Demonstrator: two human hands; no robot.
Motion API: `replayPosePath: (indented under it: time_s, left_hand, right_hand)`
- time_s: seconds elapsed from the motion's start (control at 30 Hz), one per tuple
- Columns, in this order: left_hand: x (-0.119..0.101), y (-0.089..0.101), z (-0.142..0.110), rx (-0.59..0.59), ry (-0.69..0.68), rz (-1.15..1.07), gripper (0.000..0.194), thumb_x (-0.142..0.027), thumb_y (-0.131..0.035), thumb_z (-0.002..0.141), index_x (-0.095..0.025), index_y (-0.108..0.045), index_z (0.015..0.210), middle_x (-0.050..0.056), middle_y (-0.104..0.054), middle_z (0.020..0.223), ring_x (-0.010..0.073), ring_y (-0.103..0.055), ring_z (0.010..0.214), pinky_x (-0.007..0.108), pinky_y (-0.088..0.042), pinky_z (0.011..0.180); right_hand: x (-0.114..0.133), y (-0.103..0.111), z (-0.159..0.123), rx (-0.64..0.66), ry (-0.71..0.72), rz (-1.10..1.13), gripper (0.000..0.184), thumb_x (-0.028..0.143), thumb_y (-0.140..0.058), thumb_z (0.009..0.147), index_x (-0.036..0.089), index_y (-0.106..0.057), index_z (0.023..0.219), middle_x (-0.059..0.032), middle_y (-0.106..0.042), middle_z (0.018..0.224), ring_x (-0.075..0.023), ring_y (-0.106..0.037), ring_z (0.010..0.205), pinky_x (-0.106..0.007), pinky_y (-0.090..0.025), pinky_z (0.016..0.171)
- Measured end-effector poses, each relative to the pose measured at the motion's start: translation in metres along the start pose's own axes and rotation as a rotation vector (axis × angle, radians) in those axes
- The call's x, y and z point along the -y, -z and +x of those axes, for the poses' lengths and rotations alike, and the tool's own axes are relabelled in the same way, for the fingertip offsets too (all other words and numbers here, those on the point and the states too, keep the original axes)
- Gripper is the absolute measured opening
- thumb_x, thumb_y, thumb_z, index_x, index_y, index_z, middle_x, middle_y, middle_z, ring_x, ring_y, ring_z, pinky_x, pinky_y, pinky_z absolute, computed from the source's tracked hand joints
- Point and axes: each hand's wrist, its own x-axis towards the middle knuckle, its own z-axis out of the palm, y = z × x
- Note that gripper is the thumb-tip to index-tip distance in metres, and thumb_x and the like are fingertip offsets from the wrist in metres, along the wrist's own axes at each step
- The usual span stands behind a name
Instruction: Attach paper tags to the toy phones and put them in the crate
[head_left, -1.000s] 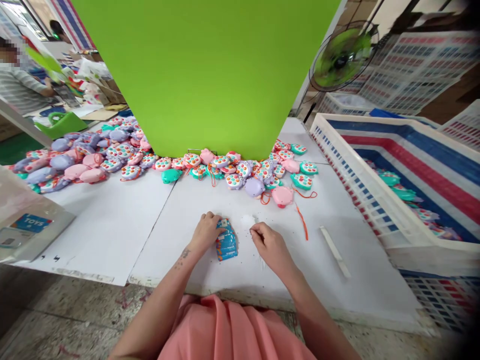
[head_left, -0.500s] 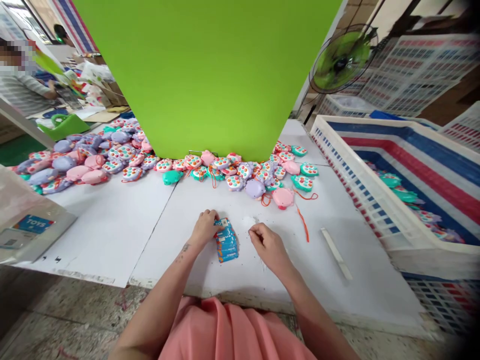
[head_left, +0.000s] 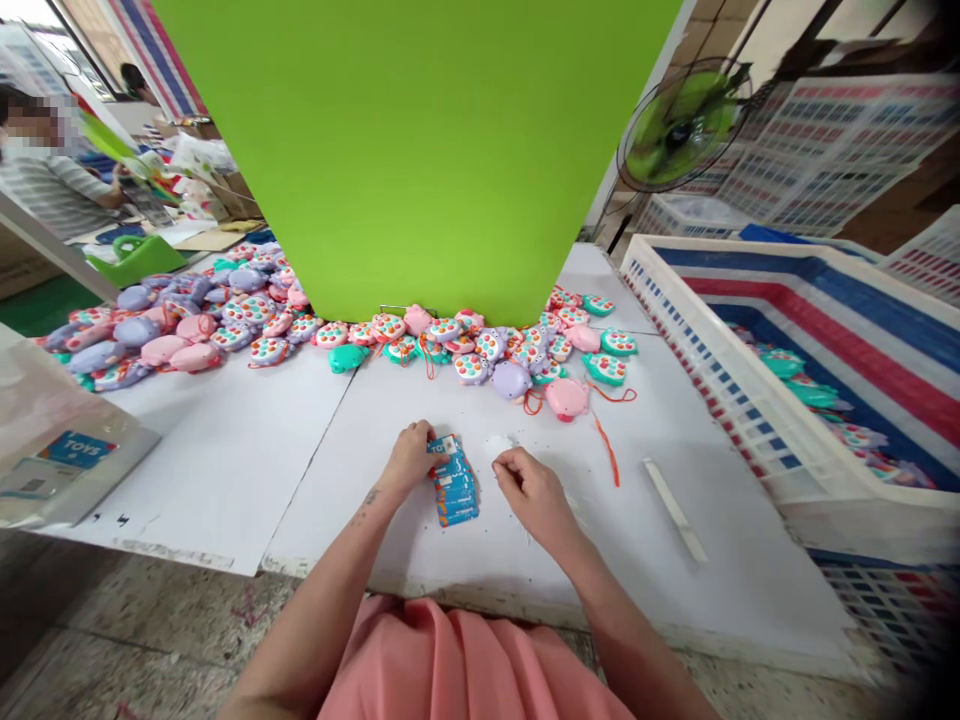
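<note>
A fanned stack of small blue printed cards (head_left: 457, 497) lies on the white table in front of me. My left hand (head_left: 410, 452) is closed at the stack's upper left corner, its fingers gripping the top card. To the right of the cards, my right hand (head_left: 529, 483) hovers low over the table with thumb and forefinger pinched. Whatever is in that pinch is too small to make out. Just beyond it sits a little heap of thin white bits (head_left: 499, 443). An orange cord (head_left: 607, 450) and a white strip (head_left: 675, 510) lie farther right.
Pink, purple and green animal-shaped toys (head_left: 511, 380) line the foot of a tall green board (head_left: 435, 160). More are piled at left, near a clear bag (head_left: 67, 460). At right stands a white crate (head_left: 825, 510) with a striped lining, below a fan (head_left: 681, 130). A person (head_left: 56, 190) sits far left.
My right hand has shifted slightly left toward the cards, still pinched. The left hand stays at the cards' upper corner. The whole view has drifted a little.
</note>
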Motion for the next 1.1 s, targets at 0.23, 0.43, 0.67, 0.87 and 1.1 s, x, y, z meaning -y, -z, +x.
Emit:
replayPosePath:
  time_s: [0.23, 0.43, 0.67, 0.87, 1.1]
  left_hand:
    - [-0.018, 0.005, -0.017, 0.140, -0.031, -0.347, 0.024, -0.029, -0.063, 0.071, -0.015, -0.063, 0.090, 0.000, -0.064, 0.071, 0.0123, -0.057, 0.061, 0.023, -0.044, 0.058]
    - [-0.041, 0.011, -0.032, 0.312, 0.007, -0.841, 0.041, -0.039, -0.074, 0.060, -0.010, -0.067, 0.089, 0.002, -0.064, 0.068, 0.0095, -0.053, 0.056, 0.023, -0.044, 0.056]
    - [-0.056, 0.015, -0.041, 0.297, -0.005, -0.815, 0.035, -0.035, -0.073, 0.062, -0.011, -0.069, 0.087, 0.002, -0.064, 0.067, 0.0087, -0.052, 0.053, 0.022, -0.043, 0.054]
    - [-0.056, 0.011, -0.041, 0.249, -0.036, -0.684, 0.025, -0.028, -0.066, 0.067, -0.013, -0.069, 0.086, -0.001, -0.062, 0.059, 0.0090, -0.052, 0.050, 0.020, -0.040, 0.048]
    - [-0.062, 0.009, -0.049, 0.102, -0.189, -0.410, 0.021, -0.019, -0.056, 0.074, -0.018, -0.070, 0.090, -0.001, -0.068, 0.070, 0.0120, -0.057, 0.061, 0.021, -0.042, 0.056]
  right_hand:
    - [0.006, 0.001, 0.001, -0.031, -0.010, 0.043, 0.012, 0.026, -0.047, 0.086, 0.019, -0.056, 0.084, -0.0015, -0.063, 0.072, -0.0136, -0.058, 0.062, -0.022, -0.041, 0.056]
    - [0.014, -0.004, 0.007, -0.100, 0.009, -0.072, 0.013, 0.027, -0.048, 0.086, 0.019, -0.058, 0.085, -0.0008, -0.063, 0.067, -0.0126, -0.055, 0.055, -0.022, -0.037, 0.054]
    - [0.019, -0.007, 0.010, -0.152, 0.069, -0.188, 0.014, 0.024, -0.044, 0.087, 0.019, -0.057, 0.083, -0.0028, -0.066, 0.072, -0.0130, -0.057, 0.057, -0.023, -0.037, 0.056]
    - [0.024, -0.006, 0.007, -0.202, 0.112, -0.395, 0.018, 0.023, -0.042, 0.089, 0.018, -0.057, 0.081, -0.0039, -0.065, 0.069, -0.0141, -0.058, 0.057, -0.025, -0.033, 0.053]
    - [0.029, -0.007, 0.005, -0.212, 0.153, -0.585, 0.017, 0.019, -0.044, 0.089, 0.019, -0.056, 0.077, -0.0035, -0.065, 0.066, -0.0152, -0.059, 0.059, -0.027, -0.028, 0.052]
